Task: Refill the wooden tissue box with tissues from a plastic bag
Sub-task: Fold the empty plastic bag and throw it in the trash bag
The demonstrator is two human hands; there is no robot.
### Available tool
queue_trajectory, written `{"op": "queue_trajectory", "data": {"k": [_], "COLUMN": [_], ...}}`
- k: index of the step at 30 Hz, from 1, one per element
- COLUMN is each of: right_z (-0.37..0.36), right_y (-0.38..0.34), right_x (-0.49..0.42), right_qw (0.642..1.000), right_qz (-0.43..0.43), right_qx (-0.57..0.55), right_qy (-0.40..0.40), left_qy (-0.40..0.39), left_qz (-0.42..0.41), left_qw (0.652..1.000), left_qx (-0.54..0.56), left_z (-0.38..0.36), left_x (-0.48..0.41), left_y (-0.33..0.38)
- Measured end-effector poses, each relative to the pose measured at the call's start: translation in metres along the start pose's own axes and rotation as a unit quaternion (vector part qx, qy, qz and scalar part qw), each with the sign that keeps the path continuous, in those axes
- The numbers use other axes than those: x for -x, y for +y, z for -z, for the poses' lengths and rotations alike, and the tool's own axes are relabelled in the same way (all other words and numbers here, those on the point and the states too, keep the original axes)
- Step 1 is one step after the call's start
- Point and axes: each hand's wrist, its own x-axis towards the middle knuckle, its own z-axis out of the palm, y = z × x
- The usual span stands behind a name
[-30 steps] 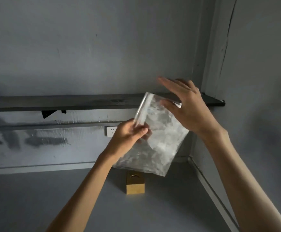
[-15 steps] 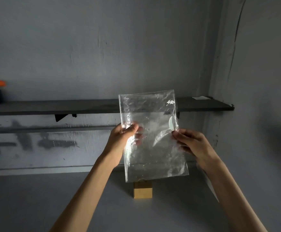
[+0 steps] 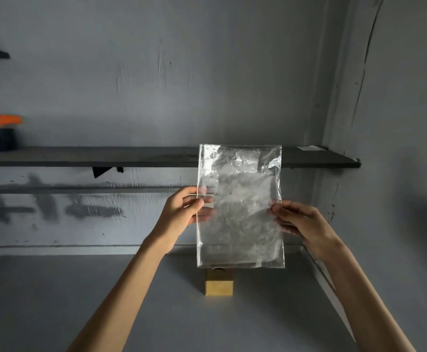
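Observation:
I hold a clear plastic bag (image 3: 240,207) upright in front of me, flat and facing the camera. Pale crumpled tissue shows dimly through it. My left hand (image 3: 182,212) pinches the bag's left edge at mid-height. My right hand (image 3: 301,222) pinches its right edge at about the same height. A small wooden tissue box (image 3: 218,284) stands on the grey surface directly below the bag; its top is partly hidden by the bag's lower edge.
A dark shelf (image 3: 105,156) runs along the grey wall behind the bag, with a white slip (image 3: 309,148) at its right end and an orange-lidded container (image 3: 0,133) at its left. A side wall (image 3: 398,148) closes the corner on the right.
The bag has turned from a tilted, edge-on pose to flat and upright. My right hand dropped from the bag's top to its right edge. The view has shifted slightly.

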Motion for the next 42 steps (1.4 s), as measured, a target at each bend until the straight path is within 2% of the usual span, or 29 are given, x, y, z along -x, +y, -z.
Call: {"op": "queue_trajectory", "data": {"k": [3,7,18,22,29,31,33,37,40,42], "right_z": [0.002,0.007,0.022,0.025,0.018,0.013,0.01,0.009,0.015,0.017], "right_y": [-0.001,0.0,0.001,-0.002,-0.007,-0.005,-0.005,-0.005,-0.002,-0.002], "right_x": [0.0,-0.002,-0.002,-0.002,-0.008,-0.014,-0.019,-0.017,-0.012,-0.008], "right_qw": [1.0,0.999,1.0,0.999,0.99,0.986,0.989,0.99,0.985,0.986], "right_qz": [0.016,0.032,0.023,0.024,-0.027,-0.013,-0.007,0.02,0.041,0.051], "right_qx": [-0.001,-0.021,-0.001,0.001,-0.033,-0.051,-0.049,-0.001,0.004,-0.001], "right_qy": [0.003,0.024,-0.011,-0.03,-0.137,-0.157,-0.14,-0.142,-0.167,-0.156], "left_qy": [-0.017,-0.046,-0.045,-0.069,-0.108,-0.102,-0.085,-0.046,-0.032,-0.045], "left_qz": [-0.015,0.014,0.018,0.013,0.017,0.027,0.032,-0.011,-0.048,-0.044], "left_qw": [0.999,0.99,0.998,0.996,0.987,0.988,0.993,0.999,0.998,0.998], "left_qx": [0.033,0.135,0.036,0.06,0.121,0.116,0.077,-0.012,-0.026,-0.014], "left_z": [0.0,-0.001,-0.007,-0.004,-0.003,0.0,0.002,0.006,0.006,0.003], "left_x": [0.003,0.004,0.003,0.002,0.004,0.004,0.004,0.008,0.013,0.014], "left_y": [0.002,0.003,0.006,0.01,0.011,0.01,0.008,0.006,0.006,0.004]}}
